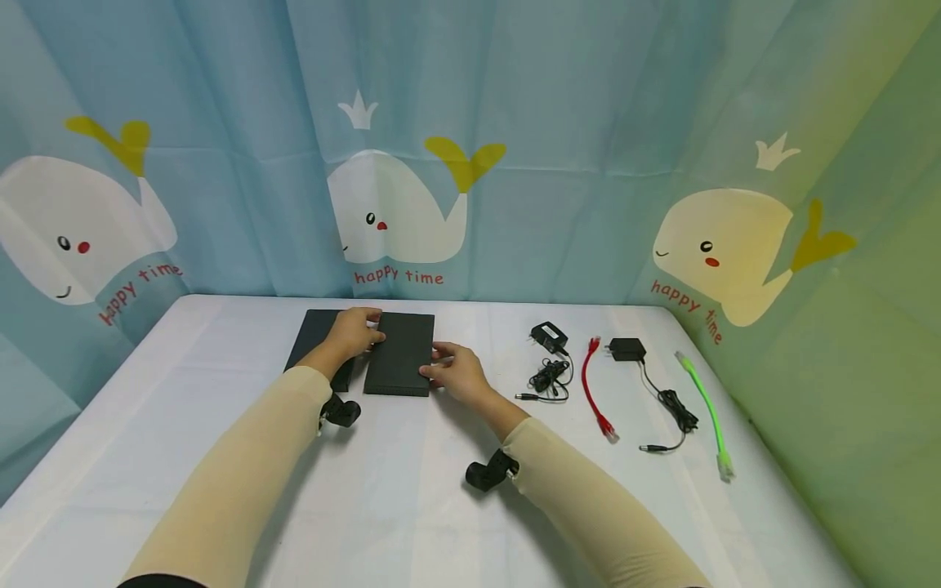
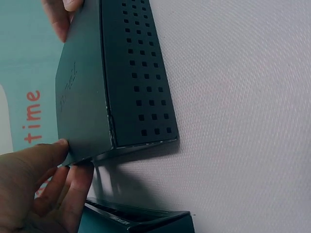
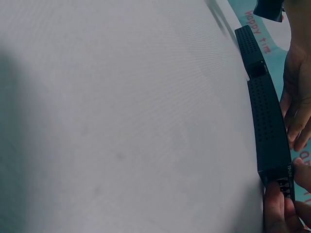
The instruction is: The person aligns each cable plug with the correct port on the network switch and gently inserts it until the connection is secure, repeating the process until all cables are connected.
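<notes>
Both hands hold a flat black network switch (image 1: 400, 355) at the back of the table. My left hand (image 1: 353, 333) pinches its left edge, with the thumb on top. On the opposite edge, my right hand (image 1: 459, 373) pinches with thumb and fingers, by the port side in the right wrist view. Rows of square vent holes line the long side of the switch (image 2: 141, 73) in the left wrist view. A second black switch (image 1: 314, 331) lies just to the left, partly hidden under my left hand and forearm.
To the right on the white table (image 1: 412, 506) lie a black power adapter (image 1: 549, 336) with bundled cord, a red network cable (image 1: 588, 380), another black adapter (image 1: 626, 349) with its cord and a green network cable (image 1: 706, 400). A whale-print curtain (image 1: 559, 106) hangs behind.
</notes>
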{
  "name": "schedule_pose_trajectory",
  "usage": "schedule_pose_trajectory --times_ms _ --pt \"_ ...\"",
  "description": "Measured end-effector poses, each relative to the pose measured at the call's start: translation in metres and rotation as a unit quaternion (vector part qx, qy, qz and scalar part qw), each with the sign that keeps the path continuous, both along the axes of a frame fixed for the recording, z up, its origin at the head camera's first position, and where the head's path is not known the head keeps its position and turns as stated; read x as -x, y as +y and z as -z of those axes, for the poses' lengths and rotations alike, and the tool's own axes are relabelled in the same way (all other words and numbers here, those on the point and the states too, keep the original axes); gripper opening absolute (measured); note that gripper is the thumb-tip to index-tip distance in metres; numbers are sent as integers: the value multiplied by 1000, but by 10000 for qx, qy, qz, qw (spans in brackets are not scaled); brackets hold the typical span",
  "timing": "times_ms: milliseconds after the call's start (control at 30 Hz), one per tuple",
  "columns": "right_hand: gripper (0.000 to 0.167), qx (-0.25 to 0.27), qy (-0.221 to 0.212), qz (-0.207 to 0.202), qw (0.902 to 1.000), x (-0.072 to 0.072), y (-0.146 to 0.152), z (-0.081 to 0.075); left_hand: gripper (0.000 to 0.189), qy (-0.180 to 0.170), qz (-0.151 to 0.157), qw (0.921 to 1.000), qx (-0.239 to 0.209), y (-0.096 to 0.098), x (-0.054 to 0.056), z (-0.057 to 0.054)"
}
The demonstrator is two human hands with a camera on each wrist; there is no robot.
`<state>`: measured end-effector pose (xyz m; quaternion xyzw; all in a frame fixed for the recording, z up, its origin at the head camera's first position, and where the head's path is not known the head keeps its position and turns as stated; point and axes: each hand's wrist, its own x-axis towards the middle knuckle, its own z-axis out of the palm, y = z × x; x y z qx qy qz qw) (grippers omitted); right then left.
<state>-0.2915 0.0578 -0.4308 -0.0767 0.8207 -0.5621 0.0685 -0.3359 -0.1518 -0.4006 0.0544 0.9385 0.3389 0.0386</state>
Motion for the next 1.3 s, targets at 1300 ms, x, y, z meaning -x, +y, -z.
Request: schedule_pose_trajectory --times_ms 1300 --pt "52 243 44 252 9994 -18 31 5 53 -581 -118 9941 -904 20 -4 12"
